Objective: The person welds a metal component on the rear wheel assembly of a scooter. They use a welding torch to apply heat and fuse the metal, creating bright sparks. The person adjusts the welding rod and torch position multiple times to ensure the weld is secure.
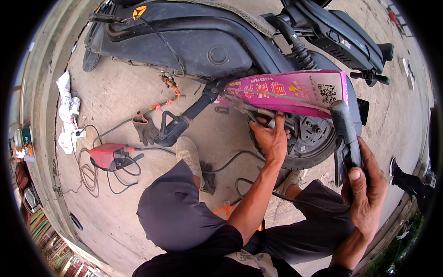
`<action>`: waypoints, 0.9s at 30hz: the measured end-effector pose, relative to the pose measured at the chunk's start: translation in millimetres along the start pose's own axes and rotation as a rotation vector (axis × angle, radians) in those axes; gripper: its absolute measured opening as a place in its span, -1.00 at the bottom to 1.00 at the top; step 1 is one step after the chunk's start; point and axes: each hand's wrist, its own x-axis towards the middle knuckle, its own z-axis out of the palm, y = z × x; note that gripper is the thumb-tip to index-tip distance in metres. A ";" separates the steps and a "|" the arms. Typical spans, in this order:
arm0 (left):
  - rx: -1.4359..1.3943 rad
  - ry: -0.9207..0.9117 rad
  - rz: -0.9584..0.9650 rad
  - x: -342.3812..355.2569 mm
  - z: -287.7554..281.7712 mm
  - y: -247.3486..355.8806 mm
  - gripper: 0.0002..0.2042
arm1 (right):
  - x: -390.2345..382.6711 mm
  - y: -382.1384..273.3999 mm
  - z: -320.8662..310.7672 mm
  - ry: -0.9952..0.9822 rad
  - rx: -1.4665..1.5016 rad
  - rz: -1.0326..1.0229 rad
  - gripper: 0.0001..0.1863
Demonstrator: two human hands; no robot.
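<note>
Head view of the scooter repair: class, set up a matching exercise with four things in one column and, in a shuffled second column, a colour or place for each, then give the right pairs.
Things:
1. cardboard sheet
2. small machine with cables
3. crumpled cloth
4. left hand

Descriptions:
A. white, on the ground at far left
B. pink, held against the scooter over the wheel
C. at the wheel, under the pink sheet
D. red, on the ground left of the knee

Pairs: 1-B, 2-D, 3-A, 4-C
</note>
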 end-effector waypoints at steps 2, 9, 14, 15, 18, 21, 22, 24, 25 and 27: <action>-0.004 -0.001 0.007 0.2 -0.7 -0.7 -0.47 | -0.5 -0.2 0.2 0.000 0.010 0.008 -0.32; -0.025 -0.001 -0.023 -0.1 -0.3 -0.3 -0.49 | -0.7 -0.5 0.4 0.000 -0.001 -0.001 -0.31; 0.005 0.006 -0.008 -0.7 -1.4 1.3 -0.54 | -0.2 -1.3 0.7 -0.018 0.015 -0.003 -0.31; 0.002 0.001 -0.002 -0.7 -1.1 1.0 -0.54 | -0.1 -1.5 0.5 -0.018 0.014 -0.003 -0.31; 0.000 0.001 -0.009 -1.2 -0.1 -0.1 -0.54 | -0.4 -2.2 -0.7 -0.021 0.008 -0.006 -0.30; -0.002 -0.002 -0.007 -1.3 0.0 -1.4 -0.54 | -0.6 -2.3 -0.1 -0.018 0.018 0.006 -0.29; 0.001 0.000 -0.004 -0.1 -1.7 -1.4 -0.54 | 0.0 -1.3 1.3 -0.023 0.019 0.002 -0.29; 0.024 0.008 -0.011 1.1 -3.0 -1.8 -0.53 | 0.6 -0.8 2.0 -0.025 0.019 0.001 -0.29; 0.024 0.007 -0.013 1.3 -2.7 -3.0 -0.53 | 0.6 -1.2 1.4 -0.026 0.012 0.005 -0.29; 0.022 0.013 0.008 2.4 -3.1 -5.4 -0.52 | 0.5 -1.1 1.1 -0.028 0.007 0.011 -0.30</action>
